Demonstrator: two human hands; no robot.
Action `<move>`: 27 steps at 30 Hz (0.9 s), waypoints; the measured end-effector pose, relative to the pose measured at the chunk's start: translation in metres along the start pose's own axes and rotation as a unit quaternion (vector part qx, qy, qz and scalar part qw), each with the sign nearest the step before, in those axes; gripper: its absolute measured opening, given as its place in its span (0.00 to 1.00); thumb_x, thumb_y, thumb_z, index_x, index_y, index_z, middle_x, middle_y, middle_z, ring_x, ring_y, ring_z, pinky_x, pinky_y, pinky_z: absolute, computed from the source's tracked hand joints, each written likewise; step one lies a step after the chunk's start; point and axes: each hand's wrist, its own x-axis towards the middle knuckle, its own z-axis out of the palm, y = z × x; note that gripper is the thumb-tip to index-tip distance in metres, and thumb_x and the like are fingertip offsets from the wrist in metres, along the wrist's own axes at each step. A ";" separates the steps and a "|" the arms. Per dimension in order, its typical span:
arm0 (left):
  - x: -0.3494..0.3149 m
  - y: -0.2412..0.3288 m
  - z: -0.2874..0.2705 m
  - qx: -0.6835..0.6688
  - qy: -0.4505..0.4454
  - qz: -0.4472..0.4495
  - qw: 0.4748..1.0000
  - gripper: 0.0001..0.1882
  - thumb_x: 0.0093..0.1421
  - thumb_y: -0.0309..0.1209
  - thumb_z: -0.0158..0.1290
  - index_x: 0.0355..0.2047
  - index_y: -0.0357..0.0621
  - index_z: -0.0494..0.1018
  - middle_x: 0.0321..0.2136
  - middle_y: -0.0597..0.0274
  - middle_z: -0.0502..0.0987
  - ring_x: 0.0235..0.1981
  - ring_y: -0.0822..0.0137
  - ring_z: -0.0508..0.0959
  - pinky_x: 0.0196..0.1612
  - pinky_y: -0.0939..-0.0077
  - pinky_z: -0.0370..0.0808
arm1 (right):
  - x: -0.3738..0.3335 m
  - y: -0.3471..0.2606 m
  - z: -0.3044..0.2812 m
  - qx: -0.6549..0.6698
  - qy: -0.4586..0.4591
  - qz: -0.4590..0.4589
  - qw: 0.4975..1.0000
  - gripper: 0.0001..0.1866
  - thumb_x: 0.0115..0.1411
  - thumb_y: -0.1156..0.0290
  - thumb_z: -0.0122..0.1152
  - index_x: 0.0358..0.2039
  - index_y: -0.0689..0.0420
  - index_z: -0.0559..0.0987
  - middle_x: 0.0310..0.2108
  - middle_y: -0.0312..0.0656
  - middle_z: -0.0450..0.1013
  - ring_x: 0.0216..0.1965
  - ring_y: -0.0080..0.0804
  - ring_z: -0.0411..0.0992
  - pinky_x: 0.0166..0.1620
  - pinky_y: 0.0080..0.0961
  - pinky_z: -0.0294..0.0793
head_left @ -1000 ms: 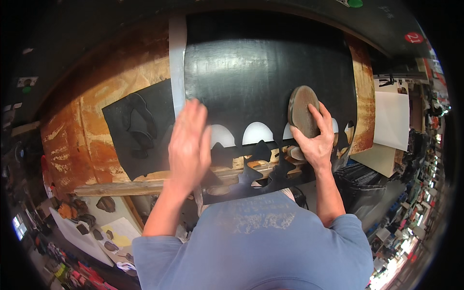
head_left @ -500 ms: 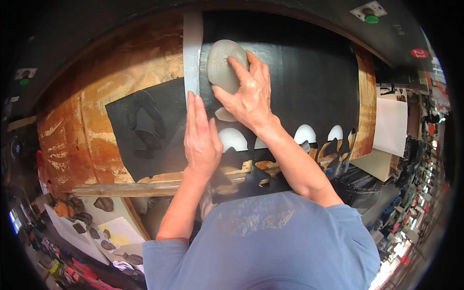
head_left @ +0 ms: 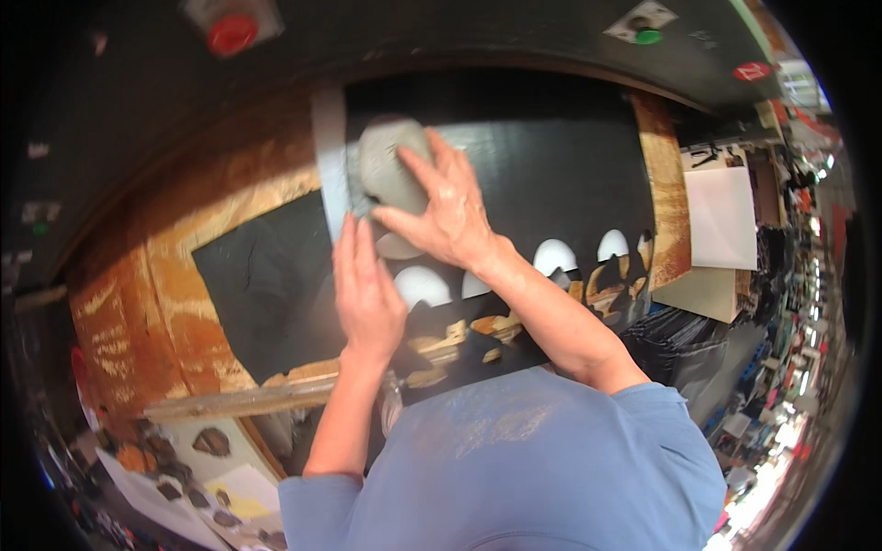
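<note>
A grey, smooth-faced oval block (head_left: 393, 167) lies near the left side of a large black sheet (head_left: 551, 174). My right hand (head_left: 448, 209) grips it, thumb at its near edge and fingers spread over its top and right side. Its underside is hidden. My left hand (head_left: 367, 298) lies flat with fingers stretched out together, tips by the lower part of a pale strip (head_left: 333, 165) along the sheet's left edge. It holds nothing. Rounded cut-outs (head_left: 555, 257) run along the sheet's near edge, showing white and worn wood beneath.
A dark beam with a red button (head_left: 231, 35) and a green button (head_left: 649, 37) spans the far side. A smaller black sheet (head_left: 266, 285) lies left on the worn wooden board (head_left: 138, 303). Dark scraps (head_left: 211, 442) lie lower left; a white panel (head_left: 721, 218) stands right.
The whole view has shifted, so the board sits lower and further left, and a red button has come into view. Curved shapes on the smaller black sheet no longer show. Both hands keep their places.
</note>
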 end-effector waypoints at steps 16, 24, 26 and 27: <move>-0.101 0.039 0.011 0.019 -0.023 0.152 0.988 0.11 0.61 0.22 0.65 0.27 0.42 0.72 0.24 0.53 0.75 0.25 0.49 0.75 0.30 0.56 0.70 | -0.017 0.083 -0.209 0.202 0.360 0.007 0.911 0.13 0.74 0.66 0.64 0.33 0.61 0.80 0.25 0.34 0.75 0.27 0.18 0.70 0.34 0.22 0.72; -0.094 0.065 0.022 0.038 0.005 0.113 0.993 0.11 0.63 0.28 0.64 0.27 0.42 0.73 0.24 0.55 0.75 0.28 0.48 0.77 0.33 0.54 0.72 | -0.123 0.093 -0.206 0.208 0.243 0.145 0.936 0.14 0.72 0.65 0.66 0.33 0.61 0.81 0.20 0.30 0.70 0.24 0.15 0.65 0.29 0.23 0.67; -0.094 0.064 0.021 0.034 0.012 0.103 0.994 0.11 0.63 0.29 0.64 0.27 0.42 0.73 0.24 0.56 0.75 0.28 0.49 0.77 0.34 0.55 0.73 | -0.148 0.095 -0.170 0.213 0.160 0.262 0.927 0.14 0.71 0.65 0.67 0.32 0.62 0.81 0.20 0.25 0.67 0.24 0.13 0.62 0.27 0.21 0.63; -0.093 0.063 0.021 0.034 0.004 0.089 0.995 0.11 0.63 0.29 0.65 0.27 0.42 0.73 0.24 0.56 0.75 0.28 0.50 0.77 0.34 0.56 0.73 | -0.156 0.098 -0.161 0.183 0.107 0.267 0.940 0.14 0.70 0.66 0.69 0.30 0.62 0.81 0.20 0.25 0.67 0.24 0.12 0.60 0.27 0.20 0.60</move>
